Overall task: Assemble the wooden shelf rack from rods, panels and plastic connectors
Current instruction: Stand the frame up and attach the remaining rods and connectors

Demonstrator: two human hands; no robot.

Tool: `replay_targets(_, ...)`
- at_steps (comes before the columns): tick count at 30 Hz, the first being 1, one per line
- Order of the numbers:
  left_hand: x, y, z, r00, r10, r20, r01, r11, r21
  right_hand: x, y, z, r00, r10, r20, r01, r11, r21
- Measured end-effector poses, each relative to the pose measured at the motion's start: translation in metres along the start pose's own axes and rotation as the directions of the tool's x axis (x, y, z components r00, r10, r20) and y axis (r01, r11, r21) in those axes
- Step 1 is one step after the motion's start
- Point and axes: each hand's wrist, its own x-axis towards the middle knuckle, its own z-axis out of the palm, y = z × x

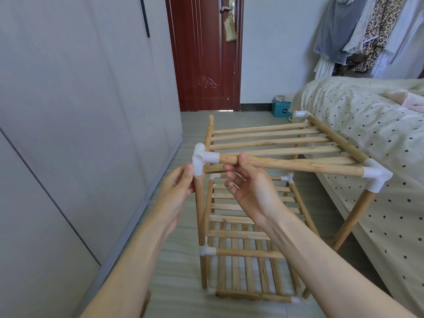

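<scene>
Wooden rack standing on the pale tiled floor between a grey wardrobe and a bed, partly built: round pale-wood rods joined by smooth white plastic connectors, with flat slatted panels at three levels. Top panel tilted, its far left corner rod bare at the tip, with no connector on it.

Left hand at the near left corner, thumb and fingertips pinching the upright rod just under the three-way corner connector. Right hand palm-up under the front top rod, thumb curled over the rod close to the connector, other fingers loosely bent beneath and not clearly touching it. Front rod running right into a second white corner connector, seated on the right leg.

Lower down, smaller T-shaped connectors linking legs to the middle and bottom shelves; slats there rough-grained, unevenly toned.

Behind: dark red panelled door with carved ornament and brass handle, a teal box by the wall, soft cream polka-dot bedspread, hanging clothes including a leopard print.
</scene>
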Motion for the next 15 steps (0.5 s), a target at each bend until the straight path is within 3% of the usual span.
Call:
replay_targets(8, -0.0014, 0.0042, -0.0073, 0.999, -0.030, 0.020, 0.030, 0.999, -0.019, 0.0018, 0.0022, -0.0029, 1.000, -0.015, -0.021, 0.015, 1.000, -0.013)
replay_targets(13, 0.0003, 0.0054, -0.0049, 0.980, -0.052, -0.194, 0.065, 0.996, 0.063, -0.0014, 0.0078, -0.0023, 1.000, -0.006, -0.024, 0.006, 1.000, -0.002)
replay_targets(15, 0.0014, 0.0087, -0.0021, 0.973, -0.102, -0.207, 0.110, 0.994, 0.027, -0.0021, 0.0093, -0.0025, 1.000, -0.002, -0.021, 0.002, 1.000, -0.011)
